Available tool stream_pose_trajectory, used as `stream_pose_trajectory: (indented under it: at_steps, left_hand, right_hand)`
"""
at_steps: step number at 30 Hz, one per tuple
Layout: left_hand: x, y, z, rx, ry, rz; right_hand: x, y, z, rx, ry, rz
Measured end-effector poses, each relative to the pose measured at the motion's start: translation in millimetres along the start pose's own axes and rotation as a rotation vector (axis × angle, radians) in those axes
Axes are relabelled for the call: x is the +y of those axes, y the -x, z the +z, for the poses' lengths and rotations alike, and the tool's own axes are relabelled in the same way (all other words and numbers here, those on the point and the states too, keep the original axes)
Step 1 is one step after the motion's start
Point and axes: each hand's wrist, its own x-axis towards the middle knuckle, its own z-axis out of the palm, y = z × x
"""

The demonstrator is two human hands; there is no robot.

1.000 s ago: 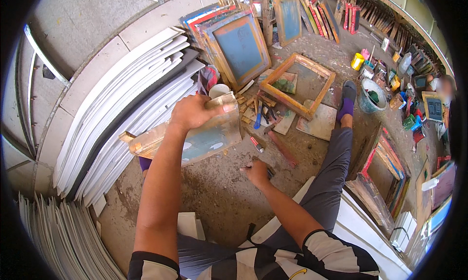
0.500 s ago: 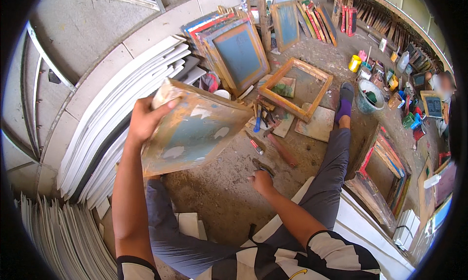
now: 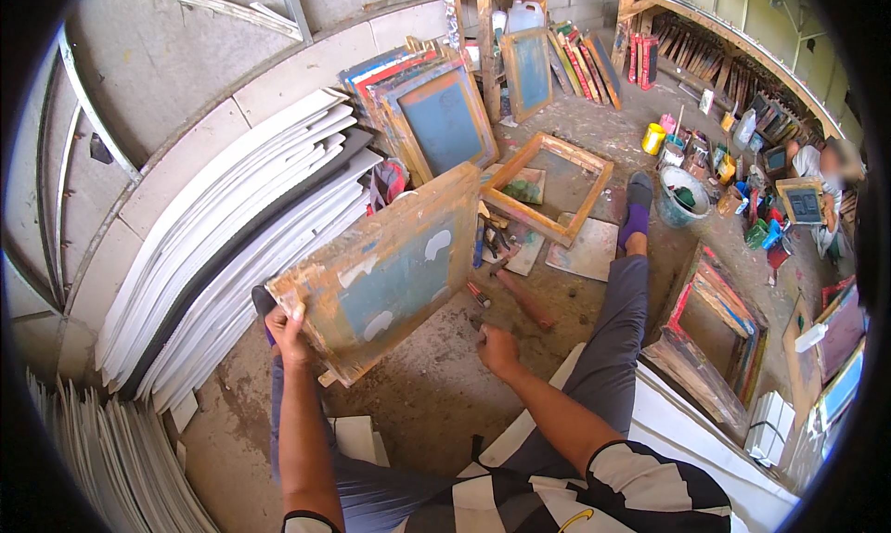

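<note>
My left hand (image 3: 291, 336) grips the near-left corner of a worn wooden screen-printing frame (image 3: 394, 264), its thumb over the edge. The frame is raised and tilted, its grey-blue mesh marked with several whitish patches and its border smeared orange-brown. Low to the right of it, my right hand (image 3: 498, 351) is closed on a dark hand tool (image 3: 476, 322); only its tip shows, so its kind is unclear. Just beyond lies a hammer (image 3: 525, 296) with a reddish-brown handle. Near it is a red-and-white marker-like stick (image 3: 479, 295), and a bare wooden frame (image 3: 546, 186) rests farther off.
White sheets (image 3: 223, 245) are stacked along the left wall. Blue-meshed screens (image 3: 444, 125) lean at the back. Paint containers (image 3: 653, 139) and a bucket (image 3: 682, 197) stand to the right, near another person (image 3: 821, 176). Stained frames (image 3: 715, 338) lean at the near right.
The held frame has swung lower and turned more upright, its mesh facing me more. My left hand has come down and nearer. My right hand has barely moved; its tool shows less now.
</note>
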Motion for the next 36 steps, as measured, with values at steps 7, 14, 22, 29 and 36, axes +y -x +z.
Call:
stream_pose_trajectory:
  at_steps: [7, 14, 22, 29, 36]
  left_hand:
    - [-24.0, 30.0, -6.4, -0.022, -0.045, -0.037]
    - [-50.1, 45.2, -37.5, 0.069, 0.038, -0.086]
    - [-108.5, 84.2, -90.8, 0.186, 0.063, -0.048]
    - [-104.4, 96.5, -84.4, 0.238, 0.006, -0.017]
    - [-122.0, 109.1, -95.0, 0.474, -0.018, -0.033]
  right_hand:
    - [17.8, -8.9, 14.6, -0.114, -0.004, 0.030]
    - [0.0, -22.9, 23.8, -0.145, 0.038, 0.042]
    - [-60.9, -175.5, -18.2, 0.246, -0.621, 0.016]
    - [-128.1, -213.5, -34.8, 0.029, -0.729, 0.027]
    - [-119.5, -225.9, -14.2, -0.020, -0.912, -0.073]
